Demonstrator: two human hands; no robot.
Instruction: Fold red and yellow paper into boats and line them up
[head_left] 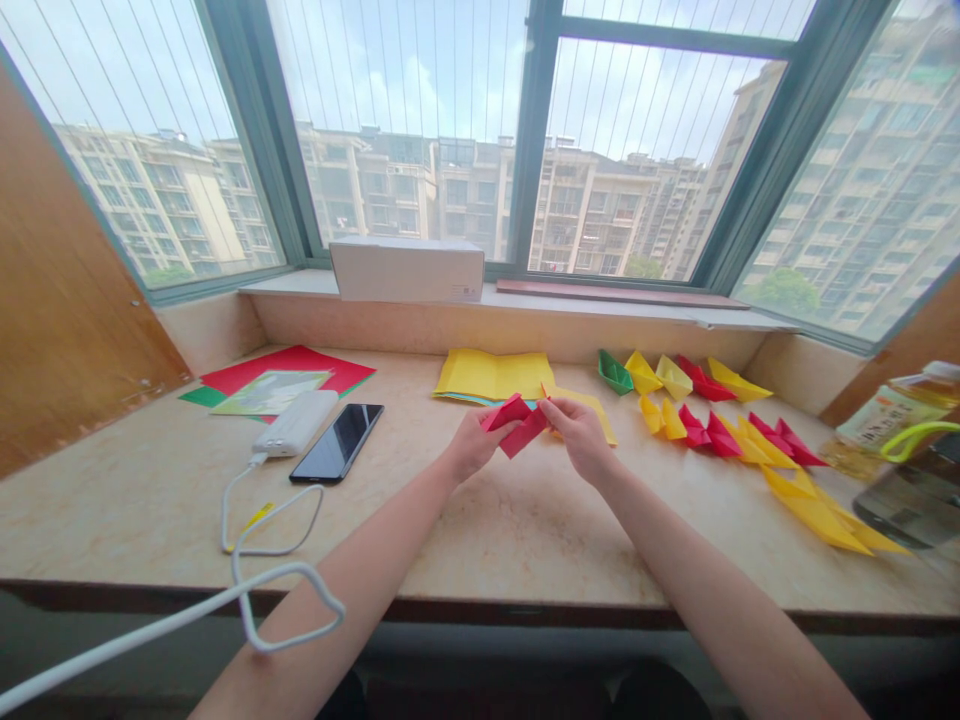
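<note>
Fingers of the left hand (pixel 472 442) and right hand (pixel 581 435) are closed on a red paper piece (pixel 523 436), which is held between them over the marbled counter (pixel 487 540); it is judged to be only partly folded. At the right, folded paper shapes (pixel 697 430) in green, yellow and red are already set out, while yellow sheets (pixel 491 375) and a red sheet (pixel 300 358) are left unshaped. A phone (pixel 337 445) and a white power bank (pixel 296 423) are laid at the left, and a white box (pixel 409 272) is placed on the sill (pixel 292 285) beneath wide windows (pixel 405 120)
</note>
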